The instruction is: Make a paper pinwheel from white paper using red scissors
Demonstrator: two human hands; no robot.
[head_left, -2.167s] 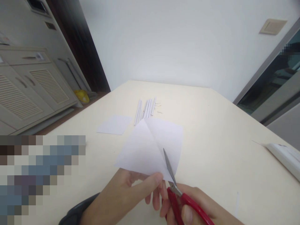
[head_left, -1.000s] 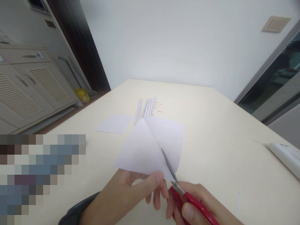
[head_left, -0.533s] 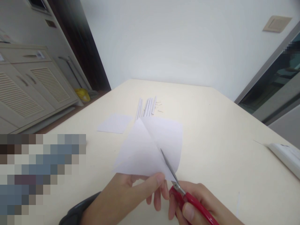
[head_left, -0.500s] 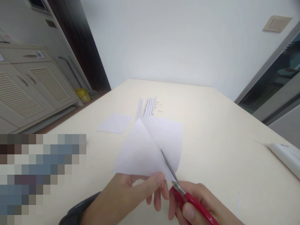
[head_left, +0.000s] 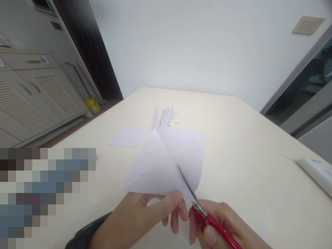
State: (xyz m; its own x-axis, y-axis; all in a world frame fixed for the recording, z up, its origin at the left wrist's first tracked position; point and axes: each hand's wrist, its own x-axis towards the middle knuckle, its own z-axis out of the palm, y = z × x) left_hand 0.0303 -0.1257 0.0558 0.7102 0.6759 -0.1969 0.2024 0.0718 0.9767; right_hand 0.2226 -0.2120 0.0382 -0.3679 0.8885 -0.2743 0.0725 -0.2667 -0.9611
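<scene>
A creased sheet of white paper (head_left: pixel 160 162) is pinched along its near edge by my left hand (head_left: pixel 153 211), thumb on top and fingers beneath. One slit shows near its left corner. My right hand (head_left: pixel 212 221) grips a pair of scissors (head_left: pixel 215 226) by the red handles. Their metal blades lie along the paper's diagonal crease, at the near right corner. How far the blades are apart is hard to make out, since the paper hides part of them.
Beyond the paper lie several thin white paper rolls (head_left: pixel 165 117) with small bits (head_left: pixel 177 117) beside them. Another white sheet (head_left: pixel 127 136) rests at left. A white device (head_left: pixel 316 174) stands at the table's right edge. A pixelated patch covers the lower left.
The paper and scissors have shifted very slightly, and the slit near the left corner gapes a little more. Both hands keep their hold.
</scene>
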